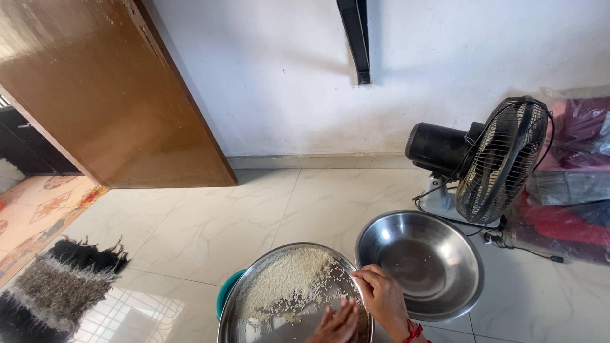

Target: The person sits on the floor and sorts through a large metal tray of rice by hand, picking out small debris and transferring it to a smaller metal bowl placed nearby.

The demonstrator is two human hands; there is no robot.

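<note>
A round steel plate lies low in the head view, with white rice grains spread over its far half. My right hand grips the plate's right rim, a red thread around its wrist. My left hand rests flat on the plate's near part, fingers together and pointing at the rice. A teal bowl peeks out from under the plate's left edge. To the right stands a large steel bowl, with nothing visible inside it.
A black floor fan stands at the right with its cord on the tiles. Plastic-wrapped bundles lie behind it. A brown wooden door leans open at the left, a shaggy mat below it.
</note>
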